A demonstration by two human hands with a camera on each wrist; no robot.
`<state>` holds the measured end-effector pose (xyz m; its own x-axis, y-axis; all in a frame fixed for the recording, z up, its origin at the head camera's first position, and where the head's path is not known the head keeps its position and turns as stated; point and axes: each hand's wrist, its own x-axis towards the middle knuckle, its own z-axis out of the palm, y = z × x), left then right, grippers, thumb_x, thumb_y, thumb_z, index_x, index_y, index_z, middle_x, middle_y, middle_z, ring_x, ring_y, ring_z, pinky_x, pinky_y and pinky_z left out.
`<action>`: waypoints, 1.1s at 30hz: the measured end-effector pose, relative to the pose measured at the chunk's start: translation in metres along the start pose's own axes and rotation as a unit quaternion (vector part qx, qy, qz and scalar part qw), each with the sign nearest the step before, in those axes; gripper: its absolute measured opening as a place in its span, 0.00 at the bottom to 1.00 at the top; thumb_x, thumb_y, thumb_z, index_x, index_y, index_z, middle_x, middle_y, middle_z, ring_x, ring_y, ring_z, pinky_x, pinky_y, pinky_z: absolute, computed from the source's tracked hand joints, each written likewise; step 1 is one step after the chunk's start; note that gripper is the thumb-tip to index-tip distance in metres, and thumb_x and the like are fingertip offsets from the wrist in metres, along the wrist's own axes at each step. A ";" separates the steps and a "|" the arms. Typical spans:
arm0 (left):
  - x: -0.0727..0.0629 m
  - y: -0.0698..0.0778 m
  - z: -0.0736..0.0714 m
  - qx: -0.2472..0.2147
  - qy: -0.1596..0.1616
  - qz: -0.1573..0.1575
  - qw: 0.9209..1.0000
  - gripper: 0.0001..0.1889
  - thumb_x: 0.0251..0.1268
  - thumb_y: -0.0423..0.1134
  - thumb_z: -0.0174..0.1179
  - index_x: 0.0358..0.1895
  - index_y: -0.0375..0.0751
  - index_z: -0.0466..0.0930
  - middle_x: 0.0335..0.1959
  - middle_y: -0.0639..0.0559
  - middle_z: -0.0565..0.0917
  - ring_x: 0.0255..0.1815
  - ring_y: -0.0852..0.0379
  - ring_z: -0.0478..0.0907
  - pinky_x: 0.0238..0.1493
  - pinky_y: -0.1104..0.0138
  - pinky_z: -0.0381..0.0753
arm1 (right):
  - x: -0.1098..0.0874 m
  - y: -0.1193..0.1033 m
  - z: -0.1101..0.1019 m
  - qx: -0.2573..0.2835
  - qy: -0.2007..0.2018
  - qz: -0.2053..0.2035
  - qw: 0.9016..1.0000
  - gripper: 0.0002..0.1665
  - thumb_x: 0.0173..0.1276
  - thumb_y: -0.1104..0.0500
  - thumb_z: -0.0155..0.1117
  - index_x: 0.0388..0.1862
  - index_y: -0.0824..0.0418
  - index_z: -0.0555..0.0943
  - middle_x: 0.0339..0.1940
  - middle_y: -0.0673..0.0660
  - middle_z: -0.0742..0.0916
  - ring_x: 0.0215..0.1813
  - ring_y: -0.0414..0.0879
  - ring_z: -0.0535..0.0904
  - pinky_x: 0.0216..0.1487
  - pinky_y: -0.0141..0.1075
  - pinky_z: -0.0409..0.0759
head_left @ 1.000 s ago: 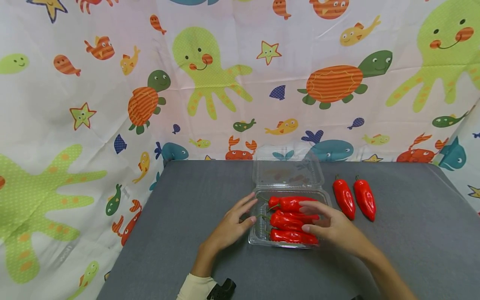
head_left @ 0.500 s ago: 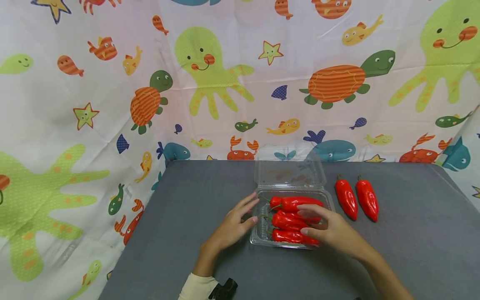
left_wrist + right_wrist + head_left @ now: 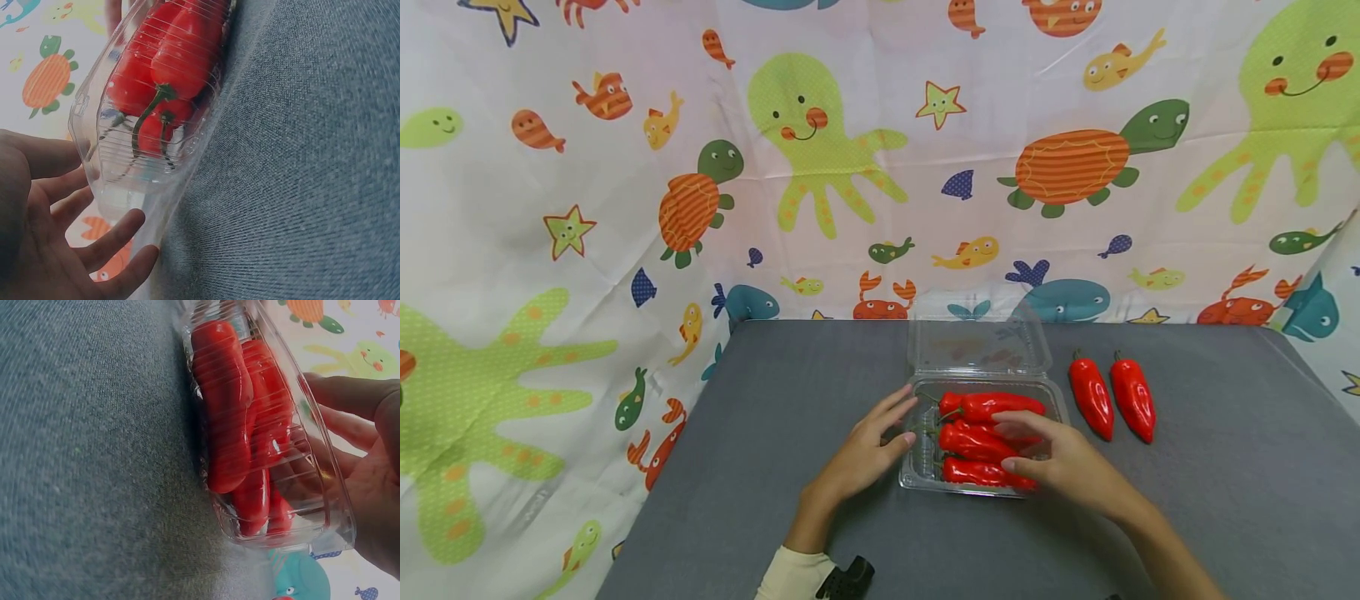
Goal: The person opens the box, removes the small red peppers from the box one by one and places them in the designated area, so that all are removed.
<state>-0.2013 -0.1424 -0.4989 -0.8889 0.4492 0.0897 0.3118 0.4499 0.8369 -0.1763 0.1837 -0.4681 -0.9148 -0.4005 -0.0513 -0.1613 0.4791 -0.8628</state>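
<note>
Cream left sleeve (image 3: pixel 792 573) — black wrist device (image 3: pixel 850 577)

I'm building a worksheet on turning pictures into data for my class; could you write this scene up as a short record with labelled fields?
Surface: grey tabletop
Container: clear plastic box; its lid is open, folded back at the far side
Contents: several red peppers lying sideways; exact count partly hidden
Outside: two red peppers lying to the right of the box, stems pointing away from the person
Left hand: at the box's left side, fingers spread
Right hand: at the box's right side, partly covering the contents
Backdrop: white cloth printed with sea animals
</note>
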 end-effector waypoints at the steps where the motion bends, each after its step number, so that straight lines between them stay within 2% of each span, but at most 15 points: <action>1: 0.000 0.000 0.000 0.000 0.001 0.000 1.000 0.30 0.82 0.44 0.58 0.82 0.45 0.66 0.87 0.56 0.58 0.71 0.43 0.77 0.64 0.47 0.80 | 0.000 -0.001 0.000 -0.001 0.000 0.001 1.000 0.34 0.69 0.53 0.77 0.72 0.56 0.78 0.63 0.56 0.87 0.62 0.55 0.82 0.55 0.35 0.83; 12: 0.000 0.000 0.000 -0.001 0.001 -0.002 1.000 0.30 0.82 0.43 0.58 0.82 0.44 0.66 0.87 0.56 0.58 0.71 0.43 0.77 0.64 0.47 0.80 | 0.001 -0.002 0.002 0.002 -0.013 0.003 1.000 0.35 0.67 0.55 0.78 0.72 0.57 0.78 0.62 0.58 0.87 0.60 0.53 0.83 0.52 0.33 0.84; 20: -0.001 0.001 0.000 -0.001 0.000 -0.003 1.000 0.30 0.82 0.44 0.58 0.82 0.44 0.66 0.87 0.56 0.58 0.72 0.42 0.76 0.66 0.45 0.80 | 0.001 -0.004 0.002 -0.022 -0.017 0.024 0.999 0.36 0.66 0.54 0.79 0.72 0.57 0.79 0.61 0.58 0.88 0.59 0.53 0.84 0.54 0.45 0.88; 27: 0.000 0.000 0.000 0.002 -0.001 0.001 1.000 0.30 0.82 0.44 0.58 0.82 0.44 0.66 0.87 0.57 0.58 0.70 0.44 0.78 0.65 0.46 0.80 | -0.001 -0.006 0.001 -0.028 -0.023 0.036 0.999 0.38 0.63 0.55 0.81 0.71 0.57 0.79 0.59 0.57 0.89 0.56 0.51 0.85 0.50 0.40 0.87; 33: 0.000 0.001 0.000 0.000 -0.002 0.003 1.000 0.30 0.82 0.42 0.58 0.82 0.43 0.66 0.87 0.57 0.58 0.70 0.44 0.78 0.65 0.45 0.80 | 0.001 -0.009 0.001 -0.036 -0.024 0.053 0.998 0.39 0.61 0.56 0.83 0.71 0.57 0.80 0.57 0.56 0.89 0.54 0.51 0.85 0.48 0.39 0.88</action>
<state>-0.2016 -0.1421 -0.4983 -0.8856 0.4552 0.0919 0.3166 0.4471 0.8366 -0.1748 0.1779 -0.4609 -0.9097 -0.3806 -0.1660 -0.0918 0.5744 -0.8134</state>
